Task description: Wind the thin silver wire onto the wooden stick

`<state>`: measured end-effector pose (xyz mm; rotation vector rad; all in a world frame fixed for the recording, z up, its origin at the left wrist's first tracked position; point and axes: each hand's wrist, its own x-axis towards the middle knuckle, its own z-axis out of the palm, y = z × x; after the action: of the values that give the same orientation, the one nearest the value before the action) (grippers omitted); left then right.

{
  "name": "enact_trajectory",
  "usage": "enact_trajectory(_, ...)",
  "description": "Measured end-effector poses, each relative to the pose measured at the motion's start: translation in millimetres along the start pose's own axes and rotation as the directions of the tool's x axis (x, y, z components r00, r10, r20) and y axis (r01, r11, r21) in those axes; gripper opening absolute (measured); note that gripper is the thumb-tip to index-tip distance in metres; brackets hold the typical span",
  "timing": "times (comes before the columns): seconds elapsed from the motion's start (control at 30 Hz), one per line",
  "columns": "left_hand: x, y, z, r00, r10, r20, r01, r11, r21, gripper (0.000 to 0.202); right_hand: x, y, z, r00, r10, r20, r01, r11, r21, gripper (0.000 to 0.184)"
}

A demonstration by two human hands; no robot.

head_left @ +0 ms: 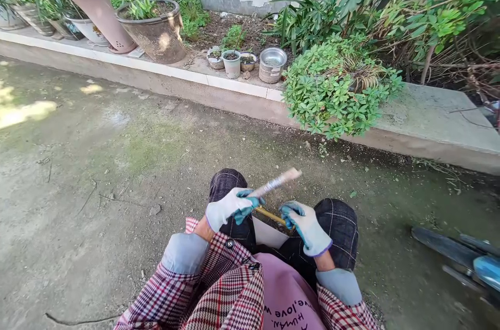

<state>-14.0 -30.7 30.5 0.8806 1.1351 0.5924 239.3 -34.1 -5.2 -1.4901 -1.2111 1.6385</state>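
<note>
My left hand [234, 207], in a white work glove with green-blue coated fingers, is closed around what looks like a paintbrush [276, 182]. The brush tilts up to the right, with a silvery band and a pale tip, slightly blurred. Between my hands, just below the brush, runs a thin yellow stick [271, 215]. Its left end disappears by my left fingers. My right hand [307, 225], gloved the same way, has curled fingers closed at the stick's right end. Both hands are above my lap, between my knees in dark checked trousers.
Along the wall, a raised ledge [187, 76] carries a large brown pot [152, 33], small pots [232, 65], a metal pot [270, 67] and a bushy green plant [332, 90]. A blue and black object [453, 249], partly cut off, is at right on the bare ground [117, 163].
</note>
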Motion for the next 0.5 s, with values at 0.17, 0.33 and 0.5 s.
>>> enact_trajectory(0.17,14,-7,-12.0,0.967,0.070,-0.245,-0.094,0.992,-0.088,0.054,-15,-13,19,0.992,-0.020,0.122,0.035,0.992,-0.122,0.022)
enact_trajectory(0.33,17,-13,-3.9,0.943,0.159,-0.292,-0.011,0.892,0.451,0.027,-26,-45,-5,0.982,-0.173,0.081,0.188,0.951,-0.246,0.020)
enact_trajectory(0.5,6,-15,13.3,0.992,-0.018,-0.125,0.057,0.947,0.316,0.016,-14,-57,-43,0.978,-0.173,-0.114,0.141,0.958,-0.250,0.026)
